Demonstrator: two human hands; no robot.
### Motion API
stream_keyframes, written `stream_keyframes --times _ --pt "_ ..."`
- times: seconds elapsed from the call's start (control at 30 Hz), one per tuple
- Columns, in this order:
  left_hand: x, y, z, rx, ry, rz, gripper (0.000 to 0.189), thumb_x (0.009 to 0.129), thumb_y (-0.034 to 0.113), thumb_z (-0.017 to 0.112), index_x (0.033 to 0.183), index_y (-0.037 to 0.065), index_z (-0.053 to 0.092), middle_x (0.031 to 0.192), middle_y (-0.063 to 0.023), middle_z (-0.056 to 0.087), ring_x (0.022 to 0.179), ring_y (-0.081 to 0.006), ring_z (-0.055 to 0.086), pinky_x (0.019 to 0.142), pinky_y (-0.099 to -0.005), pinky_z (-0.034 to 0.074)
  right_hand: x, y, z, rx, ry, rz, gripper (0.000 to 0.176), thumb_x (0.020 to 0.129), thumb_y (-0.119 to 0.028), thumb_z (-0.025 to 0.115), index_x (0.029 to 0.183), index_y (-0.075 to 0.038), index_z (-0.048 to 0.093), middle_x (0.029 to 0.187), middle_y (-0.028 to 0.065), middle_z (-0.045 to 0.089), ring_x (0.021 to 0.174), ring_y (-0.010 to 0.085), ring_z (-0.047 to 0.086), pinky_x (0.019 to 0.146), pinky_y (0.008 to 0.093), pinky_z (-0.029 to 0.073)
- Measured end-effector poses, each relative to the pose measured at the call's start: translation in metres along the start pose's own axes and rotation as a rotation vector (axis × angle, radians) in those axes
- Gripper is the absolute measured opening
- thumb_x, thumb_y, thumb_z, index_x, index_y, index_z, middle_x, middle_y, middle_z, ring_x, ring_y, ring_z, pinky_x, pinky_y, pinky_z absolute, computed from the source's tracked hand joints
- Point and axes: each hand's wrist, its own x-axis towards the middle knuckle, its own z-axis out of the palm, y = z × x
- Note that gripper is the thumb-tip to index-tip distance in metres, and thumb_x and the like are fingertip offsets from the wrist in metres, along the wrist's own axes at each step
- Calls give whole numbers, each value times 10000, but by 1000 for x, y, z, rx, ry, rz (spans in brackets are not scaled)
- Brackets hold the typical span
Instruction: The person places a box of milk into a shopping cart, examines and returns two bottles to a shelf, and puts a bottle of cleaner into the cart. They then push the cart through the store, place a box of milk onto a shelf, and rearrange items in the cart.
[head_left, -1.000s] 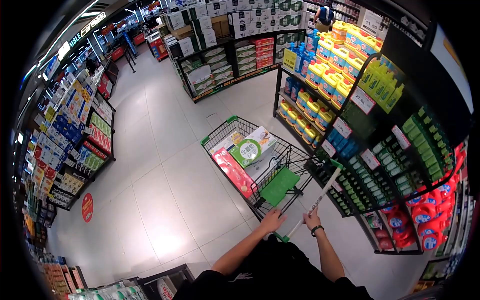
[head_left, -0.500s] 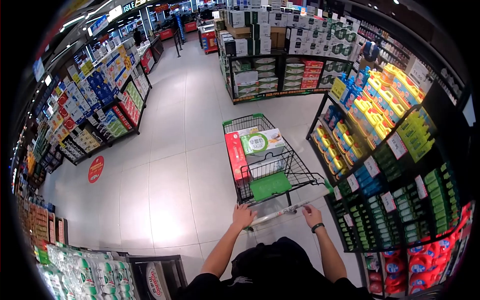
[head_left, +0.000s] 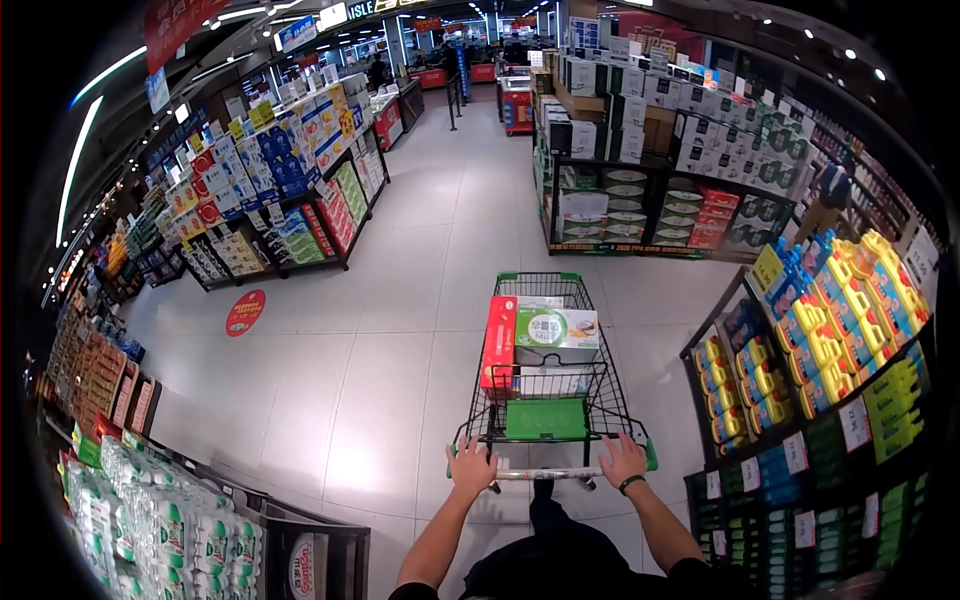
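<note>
A black wire shopping cart [head_left: 612, 395] with green corners stands right in front of me, lined up with the aisle. My left hand [head_left: 472, 466] is on the left end of its handle [head_left: 545, 474], fingers over the bar. On the right end, my right hand [head_left: 624, 460], with a dark band at the wrist, holds the same bar. Inside the cart, a tall red box [head_left: 499, 345] leans along the left side. Beside it lies a white and green carton [head_left: 556, 328]. A green panel [head_left: 545, 419] is on the cart's near side.
Shelves of yellow bottles [head_left: 835, 325] stand close on the right. Wrapped bottle packs [head_left: 165, 530] are near on the left. Stacked cartons form a display [head_left: 640, 190] ahead right, another display [head_left: 270, 190] ahead left. Tiled floor [head_left: 440, 250] runs between them. A person [head_left: 830, 195] is far right.
The cart has swung from slanted to straight ahead of me, and its handle is now level. My right hand has gone onto the handle's right end. The view has turned rightward-to-left, showing the aisle centrally.
</note>
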Motion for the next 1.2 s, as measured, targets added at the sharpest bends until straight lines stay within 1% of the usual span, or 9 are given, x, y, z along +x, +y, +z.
stream_keyframes --times 0.07,0.2,0.3,0.33,0.43,0.53,0.7,0.97,1.2 --pt "17 -9 -3 31 -38 -11 381 907 446 565 988 144 783 1440 -86 557 1423 -329 382 1124 -684 209 20 -4 0 -105 -117 3 528 925 -491 550 1401 -267 591 1489 187 470 1431 396 353 1144 619 239" --pt "61 -28 -10 71 -151 -45 365 916 436 544 977 173 789 1476 -53 519 1438 -319 358 1138 -661 202 90 -4 2 -122 -311 -130 563 904 -543 567 1384 -250 595 1488 234 430 1463 383 283 1167 683 134" --pt "101 -47 -14 78 -224 -87 355 918 426 532 993 190 787 1512 -6 480 1460 -293 330 1149 -649 188 142 -11 14 -9 -429 -178 566 883 -544 562 1355 -237 618 1482 198 466 1449 377 325 1159 707 112" --pt "113 -56 -10 94 -248 -91 352 916 424 530 1005 198 784 1514 -3 478 1467 -283 319 1152 -647 185 156 -18 14 -6 -406 -185 540 878 -530 573 1316 -225 649 1441 162 514 1413 359 379 1147 719 126" --pt "156 -81 -4 127 -318 -116 344 905 418 528 1045 226 778 1528 2 465 1482 -266 295 1157 -642 181 198 -32 22 37 -363 -160 501 883 -496 600 1276 -190 661 1412 117 540 1390 327 396 1149 715 138" --pt "195 -98 1 179 -323 -104 332 902 413 524 1044 256 779 1546 3 447 1493 -260 274 1158 -653 169 241 -40 33 74 -322 -154 472 884 -489 600 1216 -167 694 1378 114 577 1367 322 432 1150 709 142" --pt "275 -108 -6 258 -534 -136 423 947 413 415 1213 310 727 1628 -12 304 1531 -274 165 1150 -684 152 319 -42 47 140 -301 -157 446 897 -483 586 1169 -155 718 1368 100 597 1351 307 459 1158 680 154" --pt "395 -135 -2 258 -546 -149 416 933 402 428 1193 306 738 1607 -20 354 1525 -282 186 1146 -673 170 448 -56 52 135 -360 -162 414 904 -451 586 1124 -131 729 1391 107 587 1341 297 474 1160 646 176" --pt "507 -165 9 225 -524 -119 435 932 407 419 1228 317 725 1634 -28 312 1534 -312 157 1150 -690 135 555 -66 70 109 -256 -171 352 900 -409 581 1012 -120 749 1322 107 637 1310 307 504 1135 637 237"
